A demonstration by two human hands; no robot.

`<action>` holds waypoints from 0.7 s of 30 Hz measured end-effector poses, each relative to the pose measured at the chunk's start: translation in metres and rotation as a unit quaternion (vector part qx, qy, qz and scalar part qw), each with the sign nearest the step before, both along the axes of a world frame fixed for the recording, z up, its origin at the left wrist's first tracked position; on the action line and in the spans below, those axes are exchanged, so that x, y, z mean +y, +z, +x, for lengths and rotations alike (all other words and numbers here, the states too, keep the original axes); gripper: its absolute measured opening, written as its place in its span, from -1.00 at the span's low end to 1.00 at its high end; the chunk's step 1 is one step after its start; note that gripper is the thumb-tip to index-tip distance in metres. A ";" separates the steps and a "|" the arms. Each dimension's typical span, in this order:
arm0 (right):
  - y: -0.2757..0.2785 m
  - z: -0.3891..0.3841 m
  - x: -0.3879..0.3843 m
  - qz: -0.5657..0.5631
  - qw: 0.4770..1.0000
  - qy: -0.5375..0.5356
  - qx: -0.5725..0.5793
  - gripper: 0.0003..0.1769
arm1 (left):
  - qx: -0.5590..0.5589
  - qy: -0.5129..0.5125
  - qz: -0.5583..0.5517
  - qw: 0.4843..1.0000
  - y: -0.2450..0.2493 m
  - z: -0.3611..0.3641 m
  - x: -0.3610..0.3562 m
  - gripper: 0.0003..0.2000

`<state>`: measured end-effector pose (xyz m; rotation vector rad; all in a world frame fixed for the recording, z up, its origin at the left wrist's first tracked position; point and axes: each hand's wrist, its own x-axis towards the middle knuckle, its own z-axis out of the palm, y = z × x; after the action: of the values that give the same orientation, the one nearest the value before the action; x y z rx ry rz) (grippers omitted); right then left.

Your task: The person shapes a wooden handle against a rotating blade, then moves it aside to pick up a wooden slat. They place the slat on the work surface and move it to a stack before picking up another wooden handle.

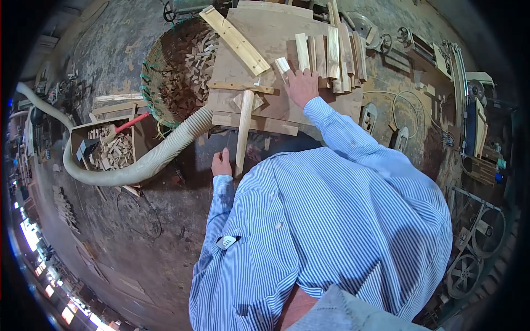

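Table stands at 12 o'clock, basket at its 9 o'clock. Strips lie loosely bunched at the table's 2 o'clock — a knock could scatter them. Stick overhangs the 7 o'clock edge; a sleeve brushing it could tip it off. Right hand: fingers spread at a short strip, grip undetermined. Left hand, beside the stick: fingers part-curled — hold undetermined.

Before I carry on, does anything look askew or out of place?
Yes: the dotted plank lies slantwise, its far end jutting past the edge of the table near the basket. It looks odd since the wood strips lie roughly side by side.
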<state>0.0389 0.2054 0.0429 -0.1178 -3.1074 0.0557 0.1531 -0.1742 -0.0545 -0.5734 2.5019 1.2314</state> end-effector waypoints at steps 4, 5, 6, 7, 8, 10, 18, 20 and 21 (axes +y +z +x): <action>-0.011 -0.026 -0.004 0.004 0.999 -0.033 0.031 -0.71 | 0.030 -0.050 0.036 0.998 -0.005 -0.011 0.017 -0.54; -0.012 -0.034 -0.005 -0.002 0.998 -0.044 0.036 -0.71 | 0.040 -0.060 0.039 0.997 0.004 -0.013 0.027 -0.54; -0.014 -0.046 -0.006 -0.006 0.998 -0.038 0.041 -0.71 | 0.045 -0.075 0.036 0.996 0.013 -0.016 0.036 -0.55; -0.017 -0.058 -0.005 -0.017 0.997 -0.060 0.052 -0.71 | 0.053 -0.095 0.025 0.994 0.013 -0.021 0.041 -0.55; -0.020 -0.069 -0.005 -0.030 0.994 -0.083 0.061 -0.71 | 0.048 -0.092 0.019 0.994 0.012 -0.022 0.046 -0.55; -0.032 -0.098 0.003 -0.061 0.993 -0.076 0.074 -0.70 | 0.045 -0.087 0.010 0.995 0.027 -0.029 0.062 -0.55; -0.060 -0.204 0.001 -0.254 0.965 -0.056 0.033 -0.53 | -0.023 -0.124 -0.039 0.991 0.035 -0.046 0.093 -0.53; -0.060 -0.214 -0.003 -0.278 0.958 -0.072 0.017 -0.53 | 0.002 -0.125 -0.058 0.991 0.040 -0.048 0.101 -0.51; -0.061 -0.217 -0.003 -0.319 0.944 -0.086 -0.003 -0.55 | -0.003 -0.125 -0.060 0.990 0.039 -0.049 0.103 -0.51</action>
<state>-0.1781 0.2019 -0.0180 -0.3965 -2.9317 1.0496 0.1042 -0.0716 -0.0151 -0.2761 2.5619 0.9911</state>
